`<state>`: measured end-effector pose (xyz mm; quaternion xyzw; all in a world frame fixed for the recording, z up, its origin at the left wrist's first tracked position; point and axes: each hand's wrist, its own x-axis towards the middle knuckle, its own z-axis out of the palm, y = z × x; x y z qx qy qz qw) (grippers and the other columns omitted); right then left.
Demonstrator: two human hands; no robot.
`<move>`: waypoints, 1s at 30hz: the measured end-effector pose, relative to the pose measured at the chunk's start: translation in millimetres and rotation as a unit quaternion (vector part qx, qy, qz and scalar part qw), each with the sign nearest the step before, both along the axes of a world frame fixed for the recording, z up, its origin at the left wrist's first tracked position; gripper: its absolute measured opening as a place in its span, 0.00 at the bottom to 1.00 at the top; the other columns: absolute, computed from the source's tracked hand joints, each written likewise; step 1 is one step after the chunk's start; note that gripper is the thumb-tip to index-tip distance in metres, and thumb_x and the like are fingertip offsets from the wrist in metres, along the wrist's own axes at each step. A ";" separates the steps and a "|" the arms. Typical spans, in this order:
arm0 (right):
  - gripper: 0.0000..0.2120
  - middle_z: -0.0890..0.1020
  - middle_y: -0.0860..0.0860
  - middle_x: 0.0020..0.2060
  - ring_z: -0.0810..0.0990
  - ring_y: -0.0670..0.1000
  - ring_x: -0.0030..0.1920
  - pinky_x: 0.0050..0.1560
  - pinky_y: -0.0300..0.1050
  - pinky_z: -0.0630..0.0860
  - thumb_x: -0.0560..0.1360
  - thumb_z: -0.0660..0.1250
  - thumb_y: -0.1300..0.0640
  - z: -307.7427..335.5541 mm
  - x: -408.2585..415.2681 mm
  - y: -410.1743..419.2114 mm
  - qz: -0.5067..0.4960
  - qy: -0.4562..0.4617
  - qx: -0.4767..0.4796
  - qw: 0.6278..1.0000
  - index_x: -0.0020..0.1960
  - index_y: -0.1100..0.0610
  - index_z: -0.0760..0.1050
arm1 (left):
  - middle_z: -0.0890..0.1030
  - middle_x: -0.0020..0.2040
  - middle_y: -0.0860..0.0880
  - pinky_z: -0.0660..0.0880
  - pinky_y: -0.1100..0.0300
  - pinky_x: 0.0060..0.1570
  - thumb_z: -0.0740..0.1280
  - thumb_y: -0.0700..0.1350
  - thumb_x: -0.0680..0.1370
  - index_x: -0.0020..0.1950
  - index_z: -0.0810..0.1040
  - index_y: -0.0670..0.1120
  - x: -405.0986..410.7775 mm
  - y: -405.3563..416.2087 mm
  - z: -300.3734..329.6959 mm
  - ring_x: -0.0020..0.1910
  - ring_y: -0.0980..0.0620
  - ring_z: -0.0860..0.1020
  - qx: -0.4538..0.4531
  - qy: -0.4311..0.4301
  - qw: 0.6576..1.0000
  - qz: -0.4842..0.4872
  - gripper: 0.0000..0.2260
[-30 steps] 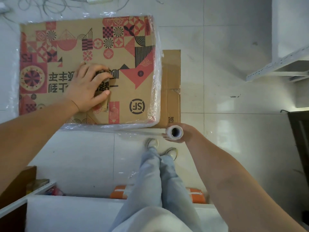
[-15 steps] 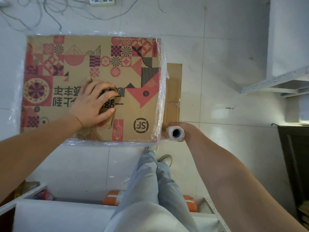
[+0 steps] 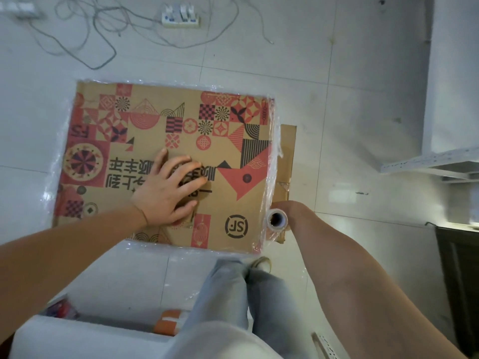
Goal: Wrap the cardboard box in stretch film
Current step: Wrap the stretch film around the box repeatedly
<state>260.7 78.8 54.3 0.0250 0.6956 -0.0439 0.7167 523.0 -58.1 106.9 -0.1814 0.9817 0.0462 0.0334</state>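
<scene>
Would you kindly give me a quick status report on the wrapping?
Left hand pressing flat on patterned brown cardboard box. Right hand gripping clear stretch-film roll at box's right side. Film on sides. Nothing obstructing.

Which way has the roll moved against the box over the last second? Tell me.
Yes. The roll, held in the right hand, has gone from in front of the near right corner of the box to beside its right side, further from the person.

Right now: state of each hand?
Left hand: open, fingers spread, pressing on top of the cardboard box.
Right hand: mostly hidden behind the film roll, appears to hold it.
</scene>
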 end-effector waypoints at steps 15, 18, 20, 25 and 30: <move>0.16 0.78 0.55 0.47 0.78 0.53 0.40 0.38 0.41 0.79 0.76 0.64 0.52 -46.8 -35.5 11.0 -0.027 -0.032 0.061 0.997 0.59 0.60 0.70 | 0.78 0.59 0.38 0.66 0.39 0.63 0.57 0.53 0.73 0.63 0.77 0.41 -19.2 15.7 19.8 0.61 0.36 0.73 -0.022 -0.020 0.999 0.038 0.24; 0.20 0.78 0.56 0.56 0.80 0.57 0.46 0.30 0.46 0.80 0.76 0.61 0.54 -47.3 -39.2 18.2 -0.124 -0.028 0.072 0.989 0.66 0.59 0.66 | 0.79 0.49 0.38 0.73 0.45 0.53 0.56 0.53 0.75 0.50 0.79 0.36 -48.9 34.6 28.9 0.52 0.36 0.75 -0.040 0.017 0.987 0.157 0.22; 0.19 0.78 0.59 0.56 0.80 0.59 0.49 0.36 0.52 0.78 0.77 0.61 0.54 -48.0 -41.0 21.1 -0.176 -0.035 0.066 0.982 0.65 0.60 0.67 | 0.76 0.46 0.39 0.69 0.48 0.50 0.58 0.54 0.76 0.46 0.76 0.37 -77.8 51.5 28.0 0.48 0.39 0.73 -0.051 0.058 0.948 0.307 0.19; 0.23 0.79 0.59 0.46 0.80 0.59 0.51 0.46 0.53 0.78 0.75 0.67 0.45 -40.4 -28.9 15.3 -0.150 -0.071 0.022 0.986 0.58 0.62 0.69 | 0.69 0.62 0.35 0.59 0.41 0.68 0.64 0.58 0.76 0.56 0.70 0.39 -143.7 82.9 6.9 0.65 0.36 0.66 0.046 0.122 0.779 0.614 0.23; 0.25 0.76 0.58 0.63 0.76 0.58 0.62 0.63 0.52 0.74 0.73 0.72 0.57 -46.3 -51.7 16.6 -0.171 -0.090 0.058 0.979 0.66 0.63 0.69 | 0.67 0.66 0.32 0.53 0.37 0.70 0.60 0.63 0.75 0.58 0.66 0.42 -148.5 88.7 -10.4 0.70 0.34 0.61 -0.011 0.086 0.791 0.606 0.26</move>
